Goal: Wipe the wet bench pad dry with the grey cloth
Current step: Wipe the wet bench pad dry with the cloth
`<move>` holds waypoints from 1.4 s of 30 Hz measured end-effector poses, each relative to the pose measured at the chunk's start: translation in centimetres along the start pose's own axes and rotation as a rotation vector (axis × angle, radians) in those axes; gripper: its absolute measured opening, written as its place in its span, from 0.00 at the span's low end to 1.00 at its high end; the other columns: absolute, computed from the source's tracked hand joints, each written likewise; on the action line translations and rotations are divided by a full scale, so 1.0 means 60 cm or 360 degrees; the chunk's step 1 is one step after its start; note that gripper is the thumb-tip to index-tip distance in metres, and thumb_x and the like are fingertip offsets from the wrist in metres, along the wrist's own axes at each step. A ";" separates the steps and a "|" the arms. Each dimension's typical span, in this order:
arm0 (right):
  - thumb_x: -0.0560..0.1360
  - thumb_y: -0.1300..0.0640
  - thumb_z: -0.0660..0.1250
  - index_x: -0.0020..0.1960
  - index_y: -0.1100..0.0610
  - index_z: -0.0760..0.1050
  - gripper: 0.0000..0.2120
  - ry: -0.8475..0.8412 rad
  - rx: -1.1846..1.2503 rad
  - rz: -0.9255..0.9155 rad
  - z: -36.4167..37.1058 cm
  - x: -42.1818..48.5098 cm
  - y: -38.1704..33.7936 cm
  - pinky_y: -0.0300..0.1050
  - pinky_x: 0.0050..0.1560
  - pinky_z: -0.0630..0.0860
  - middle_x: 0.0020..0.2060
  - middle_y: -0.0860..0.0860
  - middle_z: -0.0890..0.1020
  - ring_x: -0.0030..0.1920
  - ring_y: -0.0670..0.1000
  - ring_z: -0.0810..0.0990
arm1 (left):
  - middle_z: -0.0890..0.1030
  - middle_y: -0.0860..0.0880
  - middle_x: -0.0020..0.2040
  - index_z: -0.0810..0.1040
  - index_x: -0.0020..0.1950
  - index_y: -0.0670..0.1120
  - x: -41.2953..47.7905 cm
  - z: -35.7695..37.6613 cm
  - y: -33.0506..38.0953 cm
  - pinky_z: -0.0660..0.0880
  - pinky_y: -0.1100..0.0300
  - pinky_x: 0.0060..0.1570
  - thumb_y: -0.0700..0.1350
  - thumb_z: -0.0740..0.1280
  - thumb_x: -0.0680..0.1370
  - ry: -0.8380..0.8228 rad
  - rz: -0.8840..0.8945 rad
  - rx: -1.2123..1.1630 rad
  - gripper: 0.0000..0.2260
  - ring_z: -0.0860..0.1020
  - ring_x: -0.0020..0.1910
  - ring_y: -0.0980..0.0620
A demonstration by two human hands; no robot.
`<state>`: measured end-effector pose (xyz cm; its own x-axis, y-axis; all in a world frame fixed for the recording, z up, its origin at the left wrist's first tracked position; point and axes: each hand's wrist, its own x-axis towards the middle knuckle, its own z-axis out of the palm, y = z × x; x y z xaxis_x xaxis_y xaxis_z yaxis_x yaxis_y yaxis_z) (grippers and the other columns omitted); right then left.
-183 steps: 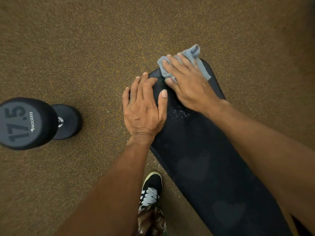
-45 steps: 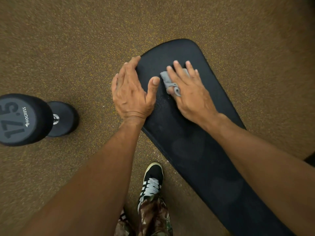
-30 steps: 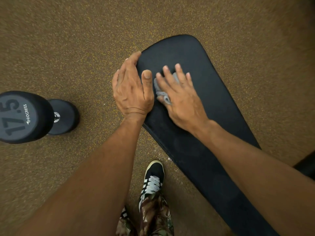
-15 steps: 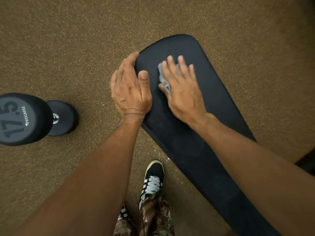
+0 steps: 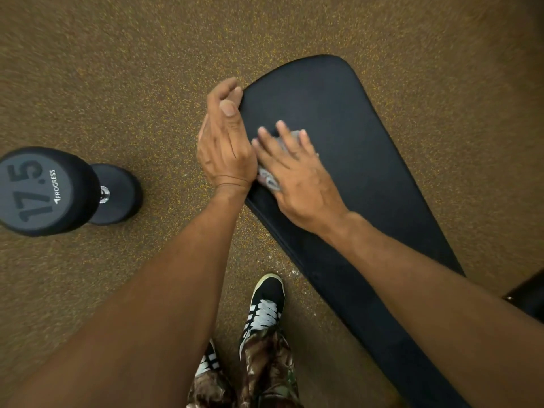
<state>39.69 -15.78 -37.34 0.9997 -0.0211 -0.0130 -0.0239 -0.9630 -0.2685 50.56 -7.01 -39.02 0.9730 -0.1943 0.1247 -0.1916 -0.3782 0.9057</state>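
Grey cloth (image 5: 268, 179) prob soft, light, bunches easily; lies on bench pad (image 5: 353, 142) near its left edge, under R hand (image 5: 297, 178), fingers straight, pressing flat. Palm-down hold suits. L hand (image 5: 226, 148) against pad edge; grip unclear.

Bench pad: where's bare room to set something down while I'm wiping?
Bare on the bench pad: its rounded far end beyond the right hand, and the long strip right of that forearm. Crowded: the left edge, where the left hand meets the right hand pressing the grey cloth.

Warm, dim light; edges blur and bend (wide-angle lens).
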 end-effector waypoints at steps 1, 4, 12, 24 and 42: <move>0.78 0.58 0.64 0.76 0.60 0.65 0.27 -0.0046 -0.0025 -0.0120 0.001 -0.016 0.002 0.61 0.77 0.51 0.76 0.55 0.66 0.78 0.62 0.57 | 0.71 0.80 0.56 0.78 0.67 0.46 0.001 -0.001 0.005 0.73 0.59 0.62 0.57 0.43 0.83 -0.0014 -0.0050 -0.0010 0.29 0.73 0.59 0.75; 0.79 0.55 0.60 0.77 0.57 0.63 0.27 -0.0189 -0.0194 -0.0415 -0.018 -0.047 0.029 0.59 0.78 0.51 0.78 0.54 0.63 0.79 0.61 0.55 | 0.74 0.79 0.52 0.76 0.69 0.48 0.001 -0.009 0.019 0.73 0.62 0.59 0.58 0.43 0.82 -0.0031 -0.0132 -0.0054 0.29 0.77 0.60 0.68; 0.80 0.52 0.62 0.78 0.56 0.62 0.28 -0.0151 -0.0183 -0.0065 -0.002 -0.039 -0.018 0.63 0.77 0.50 0.79 0.54 0.60 0.79 0.63 0.52 | 0.81 0.60 0.61 0.75 0.69 0.48 -0.003 -0.010 0.015 0.74 0.47 0.61 0.63 0.48 0.81 -0.0081 -0.0008 0.0117 0.28 0.80 0.60 0.56; 0.81 0.47 0.61 0.80 0.51 0.55 0.31 -0.0279 -0.0194 0.0146 -0.013 -0.078 -0.058 0.66 0.77 0.50 0.80 0.54 0.56 0.79 0.63 0.49 | 0.42 0.43 0.84 0.43 0.83 0.58 0.009 -0.060 0.047 0.45 0.32 0.77 0.79 0.28 0.68 -0.1417 0.0481 0.1386 0.47 0.41 0.83 0.41; 0.79 0.49 0.54 0.78 0.48 0.59 0.27 -0.0396 0.0102 0.0194 -0.041 -0.125 -0.071 0.60 0.78 0.52 0.79 0.50 0.59 0.80 0.56 0.52 | 0.62 0.43 0.81 0.70 0.76 0.55 -0.024 -0.083 0.065 0.50 0.36 0.78 0.62 0.44 0.82 -0.1537 0.0648 0.1105 0.28 0.54 0.82 0.39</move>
<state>32.34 -12.20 -33.71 0.9571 -0.0616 -0.2830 -0.1522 -0.9383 -0.3106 49.03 -3.68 -33.66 0.3928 -0.8797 -0.2680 -0.7679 -0.4741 0.4308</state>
